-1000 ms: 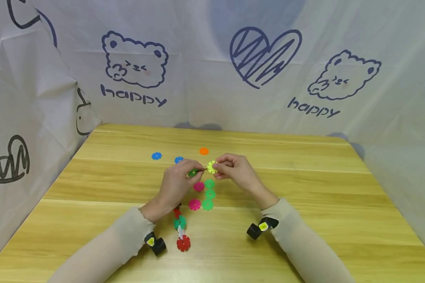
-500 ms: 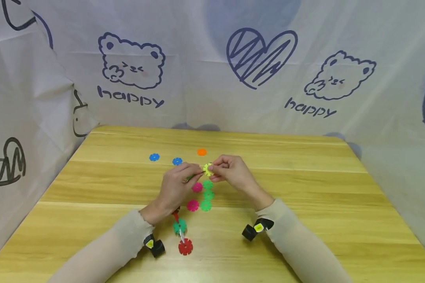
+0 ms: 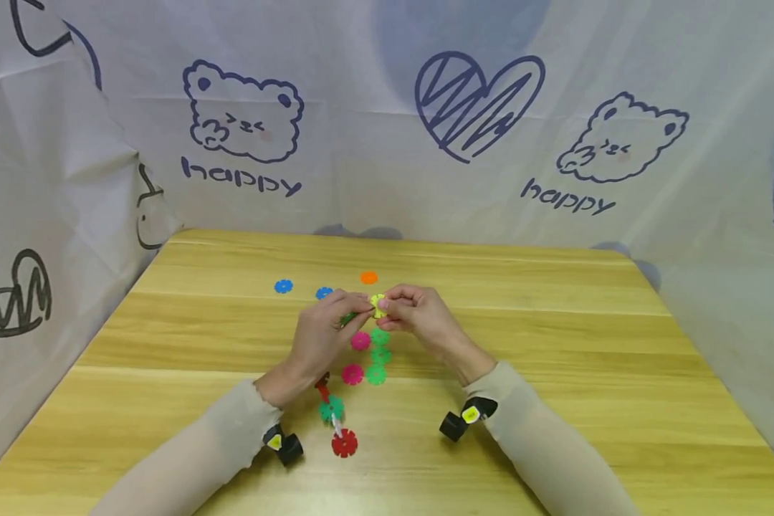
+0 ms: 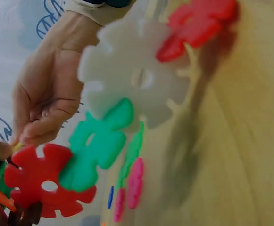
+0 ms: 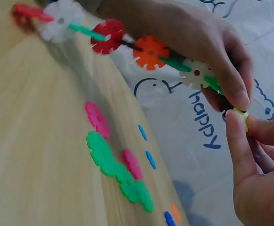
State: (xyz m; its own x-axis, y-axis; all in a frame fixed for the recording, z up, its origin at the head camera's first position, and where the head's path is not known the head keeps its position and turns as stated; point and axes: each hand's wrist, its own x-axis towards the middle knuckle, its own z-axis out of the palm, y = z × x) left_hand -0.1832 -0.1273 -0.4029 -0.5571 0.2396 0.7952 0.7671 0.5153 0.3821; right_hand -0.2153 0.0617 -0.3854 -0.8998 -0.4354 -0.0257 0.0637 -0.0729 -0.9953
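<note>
two pinches: left hand (image 3: 319, 333) at far end of chain (image 5: 144, 56) trailing bodyward, right hand (image 3: 428, 319) on yellow disc (image 3: 377, 306) just beside.

pink discs (image 3: 352, 374): 2 | loose green discs (image 3: 375, 375): 3 | light-blue discs (image 3: 283, 286): 2 | loose orange disc (image 3: 369, 277): 1 | yellow disc (image 3: 376, 299): 1
</note>
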